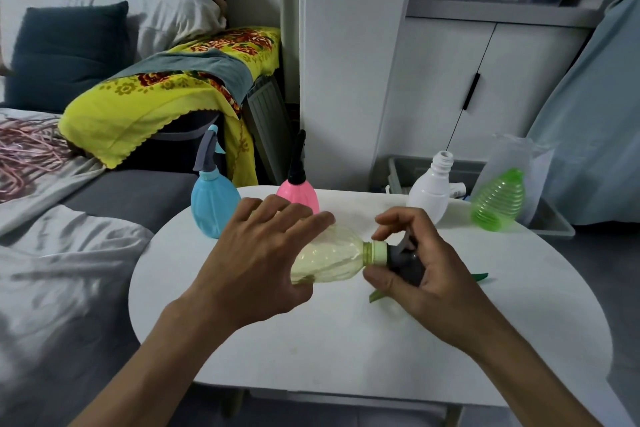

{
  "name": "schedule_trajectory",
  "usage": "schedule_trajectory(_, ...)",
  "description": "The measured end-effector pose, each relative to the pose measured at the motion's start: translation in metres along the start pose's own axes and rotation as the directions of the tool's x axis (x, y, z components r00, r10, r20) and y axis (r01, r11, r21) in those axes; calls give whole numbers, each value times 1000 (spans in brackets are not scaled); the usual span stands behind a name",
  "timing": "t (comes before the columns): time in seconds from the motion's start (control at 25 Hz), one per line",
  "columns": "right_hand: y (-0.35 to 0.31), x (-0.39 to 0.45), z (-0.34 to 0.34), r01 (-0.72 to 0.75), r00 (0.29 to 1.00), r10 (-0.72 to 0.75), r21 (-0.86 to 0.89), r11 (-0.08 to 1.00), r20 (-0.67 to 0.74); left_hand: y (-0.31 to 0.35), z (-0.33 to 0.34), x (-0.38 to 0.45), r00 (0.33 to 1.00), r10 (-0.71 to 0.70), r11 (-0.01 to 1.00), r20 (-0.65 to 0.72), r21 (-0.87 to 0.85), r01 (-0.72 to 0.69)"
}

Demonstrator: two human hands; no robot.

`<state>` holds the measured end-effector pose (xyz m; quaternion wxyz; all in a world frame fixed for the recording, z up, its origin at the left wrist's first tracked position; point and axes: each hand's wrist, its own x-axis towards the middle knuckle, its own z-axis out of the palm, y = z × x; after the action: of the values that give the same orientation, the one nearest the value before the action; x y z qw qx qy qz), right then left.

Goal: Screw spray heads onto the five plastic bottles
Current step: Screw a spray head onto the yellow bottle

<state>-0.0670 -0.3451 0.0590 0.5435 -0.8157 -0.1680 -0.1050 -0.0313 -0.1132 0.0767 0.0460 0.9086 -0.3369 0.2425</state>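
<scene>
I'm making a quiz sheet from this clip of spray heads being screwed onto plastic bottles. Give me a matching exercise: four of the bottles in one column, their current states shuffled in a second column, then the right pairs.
Column one:
1. blue bottle
2. white bottle
3. yellow bottle
4. green bottle

Column two:
A. held sideways over the table, left hand on its body, right hand at its spray head
B. standing, neck open, no head
C. standing, spray head on
D. tilted, inside a clear bag

Pairs: 1-C, 2-B, 3-A, 4-D
</scene>
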Motion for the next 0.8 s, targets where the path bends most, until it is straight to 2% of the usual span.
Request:
schedule_trajectory(0.2, 2, 1, -1, -49, 999, 50, -60, 997, 3, 1, 4, 0, 1000, 29, 999, -1, 17, -29)
schedule_trajectory(0.28, 0, 0, 1, -20, 1000, 20, -59, 998, 11, 0, 4, 1, 1000, 14, 1000, -4, 1, -14)
schedule_trajectory(0.44, -1, 1, -7, -8, 1000, 5, -147, 989, -21, -2, 6, -2, 999, 11, 998, -30, -67, -13)
schedule_trajectory(0.56, -4, -3, 2, -22, 996, 11, -123, 992, -90, 5, 11, -2, 999, -11, 999, -31, -41, 9)
schedule_trajectory(0.64, -6, 0, 0, -129, 987, 131, 29, 991, -89, 12, 12, -2, 997, -76, 996, 5, -45, 76)
schedule_trajectory(0.68, -7, 4, -7, -222, 972, 234, 205, 953, -34, 14, 11, -1, 992, -124, 985, 38, -118, 128)
schedule_trajectory(0.72, -9, 8, -16, -315, 946, 315, 429, 847, 72, 16, 8, 0, 977, -183, 938, 106, -279, 206)
schedule_trajectory(0.76, -11, 9, -24, -368, 925, 339, 626, 687, 171, 18, 4, 1, 954, -219, 821, 206, -489, 294)
schedule_trajectory(0.8, -12, 10, -28, -377, 919, 320, 754, 538, 231, 18, 1, 3, 923, -185, 611, 336, -697, 376)
